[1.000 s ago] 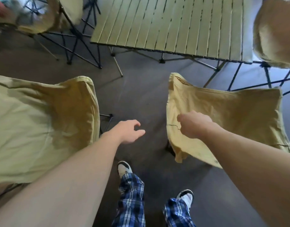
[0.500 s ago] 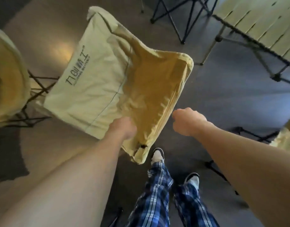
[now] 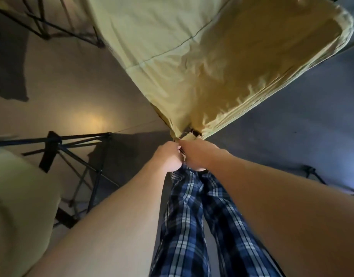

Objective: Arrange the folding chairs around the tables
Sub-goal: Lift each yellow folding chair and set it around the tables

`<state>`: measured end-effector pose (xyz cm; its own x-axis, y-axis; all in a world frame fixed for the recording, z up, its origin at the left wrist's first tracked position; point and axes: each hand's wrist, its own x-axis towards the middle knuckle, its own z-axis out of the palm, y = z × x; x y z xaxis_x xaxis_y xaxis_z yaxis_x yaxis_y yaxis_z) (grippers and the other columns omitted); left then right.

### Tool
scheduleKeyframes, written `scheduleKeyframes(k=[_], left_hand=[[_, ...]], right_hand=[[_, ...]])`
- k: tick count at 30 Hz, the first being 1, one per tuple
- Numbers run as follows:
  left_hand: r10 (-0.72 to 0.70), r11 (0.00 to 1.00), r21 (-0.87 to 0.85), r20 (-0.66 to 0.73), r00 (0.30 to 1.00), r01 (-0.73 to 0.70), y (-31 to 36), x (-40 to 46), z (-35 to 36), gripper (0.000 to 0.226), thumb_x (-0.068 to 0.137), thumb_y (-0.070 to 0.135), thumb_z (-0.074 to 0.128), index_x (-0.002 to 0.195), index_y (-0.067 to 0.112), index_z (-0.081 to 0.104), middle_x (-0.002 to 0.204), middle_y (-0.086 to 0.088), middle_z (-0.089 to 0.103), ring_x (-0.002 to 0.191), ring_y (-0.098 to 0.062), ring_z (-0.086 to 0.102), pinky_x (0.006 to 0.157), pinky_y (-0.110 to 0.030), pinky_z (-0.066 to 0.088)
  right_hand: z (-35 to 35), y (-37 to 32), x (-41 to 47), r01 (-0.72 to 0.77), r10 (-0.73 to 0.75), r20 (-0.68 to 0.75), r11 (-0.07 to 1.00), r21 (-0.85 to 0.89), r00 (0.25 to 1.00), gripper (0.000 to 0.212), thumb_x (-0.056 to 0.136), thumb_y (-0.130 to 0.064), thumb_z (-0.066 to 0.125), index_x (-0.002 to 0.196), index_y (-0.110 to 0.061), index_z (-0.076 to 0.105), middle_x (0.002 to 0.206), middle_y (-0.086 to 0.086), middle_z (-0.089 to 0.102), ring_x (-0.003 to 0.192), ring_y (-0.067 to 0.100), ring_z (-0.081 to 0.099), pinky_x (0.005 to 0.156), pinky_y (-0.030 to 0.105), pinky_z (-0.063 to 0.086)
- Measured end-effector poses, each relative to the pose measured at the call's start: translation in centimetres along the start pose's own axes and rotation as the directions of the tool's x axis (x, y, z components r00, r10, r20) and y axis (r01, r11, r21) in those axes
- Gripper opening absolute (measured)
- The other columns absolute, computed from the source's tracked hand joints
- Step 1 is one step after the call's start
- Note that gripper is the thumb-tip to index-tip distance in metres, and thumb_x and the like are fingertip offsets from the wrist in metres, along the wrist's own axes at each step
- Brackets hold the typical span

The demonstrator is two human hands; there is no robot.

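A yellow fabric folding chair [image 3: 202,56] fills the upper middle of the head view, its seat cloth stretching up and away from me. My left hand [image 3: 168,156] and my right hand [image 3: 198,154] meet at the chair's nearest lower corner [image 3: 189,134], both closed on the cloth and a dark frame tip there. My plaid trouser legs [image 3: 192,216] are directly below my hands. No table is in view.
Another yellow chair [image 3: 18,206] with a black crossed frame [image 3: 78,156] stands at the lower left. More black frame legs [image 3: 52,27] are at the top left, and one leg [image 3: 312,172] at the right. The floor is brown on the left, grey on the right.
My view turned left and dropped toward the chair. My left hand slid down to the chair's near corner and my right hand came across to join it there.
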<state>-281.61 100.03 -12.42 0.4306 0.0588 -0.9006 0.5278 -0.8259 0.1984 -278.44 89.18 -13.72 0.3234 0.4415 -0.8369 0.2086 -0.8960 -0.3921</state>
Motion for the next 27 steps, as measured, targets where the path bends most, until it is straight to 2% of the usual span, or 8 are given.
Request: scheduleKeyframes(k=[4, 8, 12, 14, 18, 23, 26, 27], left_hand=[[-0.002, 0.998, -0.058, 0.002, 1.0, 0.002, 0.5, -1.4, 0.8, 0.043, 0.098, 0.007, 0.038, 0.134, 0.022, 0.057, 0.127, -0.011, 0.062, 0.11, -0.032, 0.059, 0.083, -0.031, 0.045], [0.117, 0.987, 0.06, 0.358, 0.926, -0.148, 6.4, -3.7, 3.6, 0.034, 0.1, 0.011, 0.039, 0.133, 0.007, 0.05, 0.121, -0.015, 0.055, 0.093, -0.026, 0.057, 0.071, -0.03, 0.042], [0.195, 0.936, 0.167, 0.488, 0.851, -0.31, 14.6, -4.3, 4.8, 0.024, 0.102, 0.018, 0.044, 0.12, 0.012, 0.059, 0.079, 0.0, 0.051, 0.066, -0.015, 0.052, 0.058, -0.023, 0.042], [0.217, 0.928, 0.194, 0.415, 0.883, -0.319, 15.8, -3.2, 3.5, 0.028, 0.101, 0.022, 0.044, 0.119, 0.011, 0.062, 0.095, -0.002, 0.058, 0.087, -0.023, 0.06, 0.07, -0.027, 0.044], [0.275, 0.949, 0.164, -0.022, 0.961, -0.268, 14.6, -3.1, -4.5, 0.02, 0.09, 0.01, 0.044, 0.093, 0.003, 0.063, 0.085, -0.008, 0.063, 0.079, -0.032, 0.063, 0.06, -0.029, 0.045], [0.227, 0.943, 0.327, -0.505, 0.833, -0.058, 10.9, -5.1, -14.3, 0.037, 0.085, 0.019, 0.046, 0.115, 0.026, 0.066, 0.123, -0.008, 0.056, 0.114, -0.031, 0.048, 0.096, -0.04, 0.043], [0.163, 0.96, 0.279, -0.51, 0.845, -0.016, 8.2, -5.6, -18.0, 0.047, 0.086, 0.016, 0.044, 0.127, 0.034, 0.058, 0.144, -0.01, 0.036, 0.13, -0.034, 0.034, 0.108, -0.044, 0.034], [0.173, 0.96, 0.278, -0.476, 0.862, -0.04, 7.3, -5.4, -18.8, 0.049, 0.088, 0.014, 0.042, 0.129, 0.036, 0.055, 0.146, -0.01, 0.035, 0.132, -0.035, 0.034, 0.107, -0.045, 0.035]], right_hand=[[0.2, 1.7, -0.6, -0.058, 0.063, 0.098, 0.997, -0.046, 0.993, 0.04, 0.086, -0.004, 0.052, 0.123, -0.017, 0.061, 0.095, 0.004, 0.061, 0.076, 0.025, 0.058, 0.065, 0.035, 0.046], [-1.1, 5.0, -3.2, -0.173, 0.183, 0.057, 0.975, -0.136, 0.982, 0.009, 0.086, -0.006, 0.055, 0.078, -0.01, 0.057, 0.077, 0.004, 0.054, 0.066, 0.022, 0.053, 0.066, 0.036, 0.044], [-3.9, 8.6, -7.1, -0.39, 0.383, -0.092, 0.918, -0.067, 0.919, 0.014, 0.088, -0.004, 0.055, 0.095, -0.013, 0.064, 0.079, 0.003, 0.054, 0.074, 0.026, 0.054, 0.066, 0.039, 0.041], [-6.1, 9.9, -9.1, -0.438, 0.431, -0.171, 0.899, -0.003, 0.886, 0.022, 0.088, -0.006, 0.055, 0.106, -0.011, 0.066, 0.08, 0.004, 0.052, 0.078, 0.028, 0.054, 0.066, 0.039, 0.041], [-10.2, 8.8, -11.6, -0.415, 0.427, -0.25, 0.904, 0.102, 0.869, 0.022, 0.088, -0.004, 0.053, 0.104, -0.014, 0.066, 0.075, 0.003, 0.048, 0.071, 0.025, 0.052, 0.067, 0.037, 0.041], [-14.2, 2.4, -11.7, -0.294, 0.341, -0.318, 0.937, 0.186, 0.885, 0.014, 0.086, -0.006, 0.048, 0.091, -0.017, 0.054, 0.077, 0.0, 0.049, 0.07, 0.023, 0.05, 0.065, 0.033, 0.04], [-15.8, -1.8, -9.7, -0.226, 0.269, -0.347, 0.961, 0.16, 0.898, 0.007, 0.092, -0.023, 0.05, 0.091, -0.017, 0.054, 0.098, 0.004, 0.061, 0.08, 0.026, 0.054, 0.067, 0.033, 0.042], [-16.0, -3.1, -8.8, -0.2, 0.244, -0.343, 0.967, 0.161, 0.907, 0.024, 0.095, -0.039, 0.049, 0.091, -0.016, 0.055, 0.1, 0.005, 0.062, 0.081, 0.026, 0.055, 0.067, 0.033, 0.043]])
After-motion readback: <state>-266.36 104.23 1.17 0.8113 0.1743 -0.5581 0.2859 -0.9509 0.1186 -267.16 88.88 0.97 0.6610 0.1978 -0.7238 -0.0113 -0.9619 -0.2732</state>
